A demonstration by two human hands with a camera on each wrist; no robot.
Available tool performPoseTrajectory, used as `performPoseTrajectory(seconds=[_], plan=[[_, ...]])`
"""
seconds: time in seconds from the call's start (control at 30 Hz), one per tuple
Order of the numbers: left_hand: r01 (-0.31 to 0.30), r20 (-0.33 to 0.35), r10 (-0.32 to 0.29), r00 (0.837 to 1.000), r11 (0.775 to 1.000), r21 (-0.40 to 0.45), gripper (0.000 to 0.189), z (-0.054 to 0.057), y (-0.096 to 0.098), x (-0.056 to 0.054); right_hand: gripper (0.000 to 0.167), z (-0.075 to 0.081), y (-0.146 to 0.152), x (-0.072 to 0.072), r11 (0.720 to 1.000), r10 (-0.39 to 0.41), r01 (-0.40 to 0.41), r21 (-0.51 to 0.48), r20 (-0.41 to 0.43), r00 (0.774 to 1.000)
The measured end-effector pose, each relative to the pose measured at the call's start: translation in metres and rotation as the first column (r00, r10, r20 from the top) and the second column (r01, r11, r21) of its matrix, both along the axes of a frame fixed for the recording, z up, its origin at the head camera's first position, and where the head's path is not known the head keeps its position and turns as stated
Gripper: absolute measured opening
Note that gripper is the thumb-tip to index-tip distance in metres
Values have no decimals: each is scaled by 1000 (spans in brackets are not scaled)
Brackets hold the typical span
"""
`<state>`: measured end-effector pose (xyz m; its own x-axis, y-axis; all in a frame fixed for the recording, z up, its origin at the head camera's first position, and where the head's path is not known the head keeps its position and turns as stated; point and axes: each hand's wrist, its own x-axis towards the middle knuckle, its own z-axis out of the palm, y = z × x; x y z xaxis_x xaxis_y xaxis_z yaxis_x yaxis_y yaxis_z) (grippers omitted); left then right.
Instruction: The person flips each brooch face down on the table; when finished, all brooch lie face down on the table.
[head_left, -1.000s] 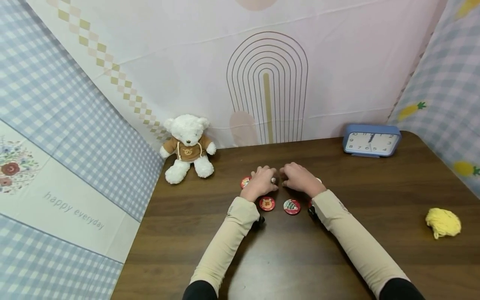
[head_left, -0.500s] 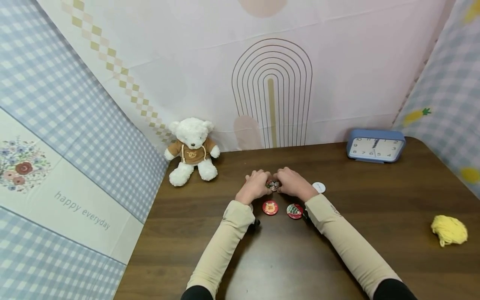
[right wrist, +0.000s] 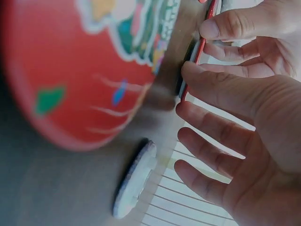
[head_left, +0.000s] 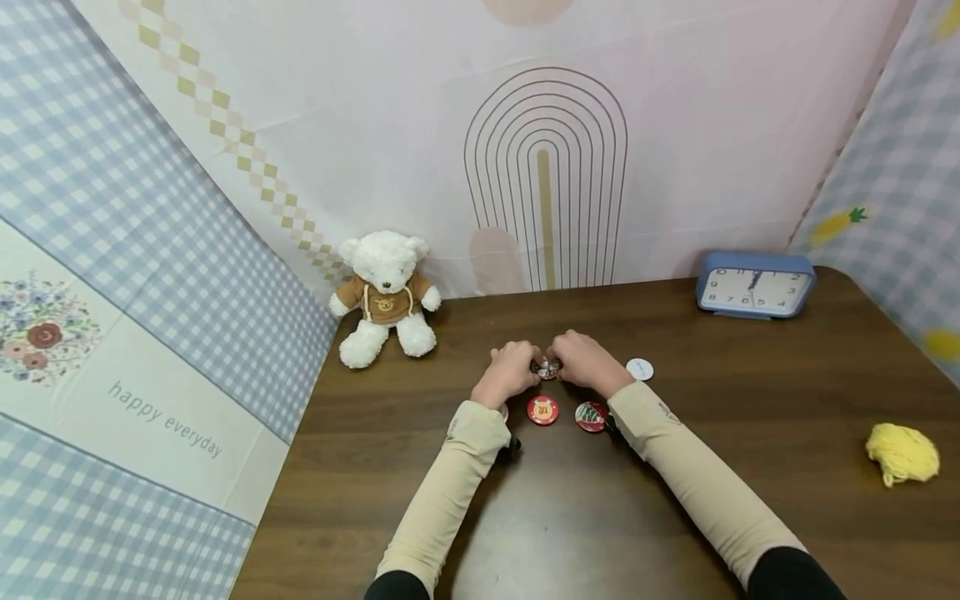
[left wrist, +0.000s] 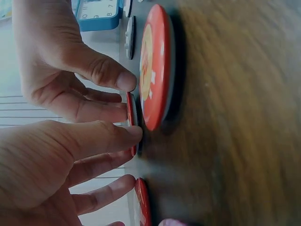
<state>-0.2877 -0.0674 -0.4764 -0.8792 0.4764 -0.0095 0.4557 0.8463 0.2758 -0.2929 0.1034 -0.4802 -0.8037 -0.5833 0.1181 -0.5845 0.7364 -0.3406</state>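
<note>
"Where is the glossy, round, red-edged badge (head_left: 547, 372)?"

"Mid-bench (head_left: 525, 517), just beyond a round red badge with a gold centre (head_left: 543, 410); left hand (head_left: 510, 371) and right hand (head_left: 588, 362) pinch opposite edges. Light, matched pressure should keep it level."

"Any containers, and anything inside?"

"No container shows."

We see a dark brown wood-grain tabletop (head_left: 330, 508), rounded at its far right corner, with a pale sheen (head_left: 558, 542) of light on its near part. Behind it we have a whitish cloth wall (head_left: 375, 108), printed with nested arches (head_left: 581, 167), blush shapes (head_left: 497, 260) and a slanting checkered band (head_left: 255, 167). On our left hangs blue gingham (head_left: 150, 192), its white strip bearing flowers (head_left: 45, 335) and "happy everyday"; on our right, paler gingham (head_left: 900, 158) with pineapples (head_left: 831, 227).
</note>
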Motion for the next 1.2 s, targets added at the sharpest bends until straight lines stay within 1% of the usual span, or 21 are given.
performPoseTrajectory(seconds=[0.17, 0.3, 0.47, 0.73, 0.87, 1.03, 1.2], plan=[[3, -44, -4, 999, 1000, -12, 17, 2, 1, 2, 27, 5, -1, -1, 1000, -2, 3, -9, 26, 1000], [12, -75, -13, 997, 1000, -24, 10, 0, 3, 6, 25, 4, -2, 1, 1000, 6, -6, -1, 19, 1000], [23, -100, -26, 995, 999, -27, 11, 1, 3, 7, 22, 4, -1, 2, 1000, 17, -17, -4, 2, 1000], [39, -50, -39, 998, 999, -2, 11, 5, -2, 5, 16, 12, 2, -2, 999, 33, -33, 15, 52, 998], [42, -41, -42, 998, 999, -3, 15, 8, -2, 4, 13, 16, 2, -4, 999, 39, -41, 28, 71, 997], [27, -71, -27, 997, 1000, -4, 18, 10, 0, 4, 13, 19, 3, -2, 1000, 26, -26, 7, 66, 997], [-22, -106, 22, 994, 1000, -4, 18, 10, 0, 3, 17, 18, 2, -1, 1000, 12, -11, -18, 48, 999]])
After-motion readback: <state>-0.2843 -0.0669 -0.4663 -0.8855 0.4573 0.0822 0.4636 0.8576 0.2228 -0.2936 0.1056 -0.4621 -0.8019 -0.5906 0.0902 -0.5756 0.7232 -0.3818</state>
